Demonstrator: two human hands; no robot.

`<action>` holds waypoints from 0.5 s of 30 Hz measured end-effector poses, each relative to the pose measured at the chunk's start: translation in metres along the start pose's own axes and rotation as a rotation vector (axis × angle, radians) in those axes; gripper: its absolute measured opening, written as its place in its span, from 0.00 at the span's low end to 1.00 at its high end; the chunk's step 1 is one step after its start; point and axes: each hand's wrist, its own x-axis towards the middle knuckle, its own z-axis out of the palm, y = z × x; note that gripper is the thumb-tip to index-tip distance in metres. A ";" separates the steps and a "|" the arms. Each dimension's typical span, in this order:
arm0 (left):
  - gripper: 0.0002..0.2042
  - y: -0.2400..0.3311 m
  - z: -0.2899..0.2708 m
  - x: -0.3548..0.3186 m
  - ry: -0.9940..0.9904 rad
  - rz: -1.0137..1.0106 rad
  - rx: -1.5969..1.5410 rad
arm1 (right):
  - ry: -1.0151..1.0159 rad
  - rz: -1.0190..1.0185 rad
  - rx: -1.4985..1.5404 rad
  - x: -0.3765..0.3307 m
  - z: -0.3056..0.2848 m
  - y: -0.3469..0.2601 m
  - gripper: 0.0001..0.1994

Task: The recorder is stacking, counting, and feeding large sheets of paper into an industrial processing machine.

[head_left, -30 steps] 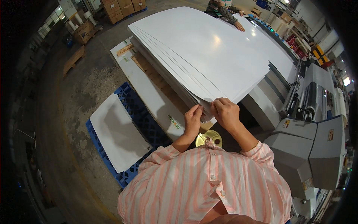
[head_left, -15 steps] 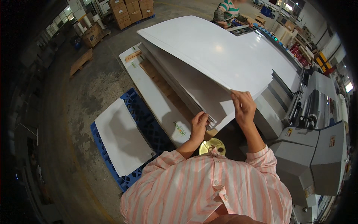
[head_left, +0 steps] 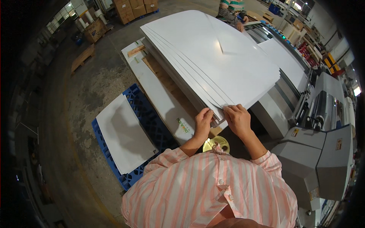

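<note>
Sheets (head_left: 213, 57) of big white paper are fanned out above a pallet (head_left: 167, 81), beside a grey machine (head_left: 323, 148). Their near corner is pinched by the left hand (head_left: 203, 119) and right hand (head_left: 237, 119). Likely floppy, slippery and heavy; best held at the edges.

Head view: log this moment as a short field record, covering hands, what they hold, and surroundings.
left hand: grips near corner of fanned white sheets
right hand: pinches same corner, beside the left
sheets: large, lifted, edges splayed
below hands: round yellow reel
left of person: blue pallet with white sheets on it
right: grey machine
far end: another person, striped sleeve
</note>
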 end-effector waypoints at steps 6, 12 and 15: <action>0.11 -0.007 -0.006 0.003 -0.052 0.102 -0.009 | -0.081 0.084 0.091 0.007 -0.010 -0.008 0.09; 0.12 -0.006 -0.003 0.001 -0.037 0.115 0.066 | -0.159 0.179 0.105 0.012 -0.017 -0.015 0.11; 0.12 -0.003 -0.005 0.001 -0.029 0.119 0.115 | -0.134 0.144 0.039 0.015 -0.012 -0.016 0.10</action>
